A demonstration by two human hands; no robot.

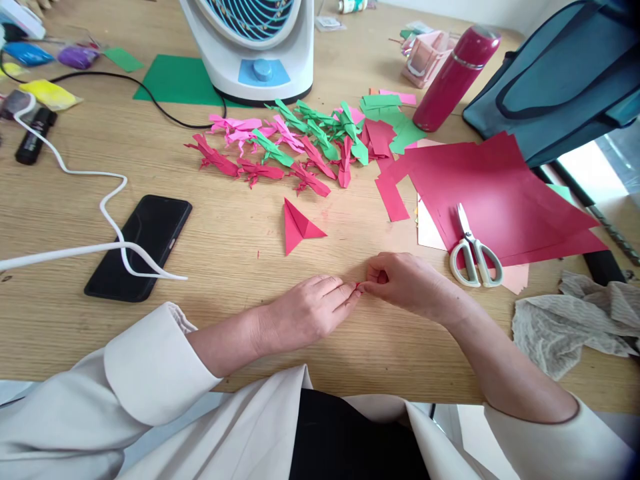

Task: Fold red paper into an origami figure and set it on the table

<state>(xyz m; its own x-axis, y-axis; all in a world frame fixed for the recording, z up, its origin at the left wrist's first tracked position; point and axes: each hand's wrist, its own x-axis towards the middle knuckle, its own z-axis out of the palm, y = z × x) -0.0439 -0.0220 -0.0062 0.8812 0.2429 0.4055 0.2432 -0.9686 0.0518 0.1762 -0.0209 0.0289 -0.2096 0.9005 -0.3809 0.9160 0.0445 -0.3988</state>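
Note:
My left hand (313,312) and my right hand (407,283) meet near the table's front edge, fingers pinched together on a small piece of red paper (358,287) that is almost wholly hidden between them. A folded red paper triangle (299,227) lies just beyond my hands. Behind it sits a heap of folded paper figures (290,147) in red, pink and green. Red paper sheets (495,193) lie to the right with white-handled scissors (473,252) on top.
A black phone (143,245) lies at left with a white cable (75,250) across it. A white fan (257,50) stands at the back, a magenta flask (456,77) and blue bag (565,73) at right. A grey cloth (575,323) lies front right.

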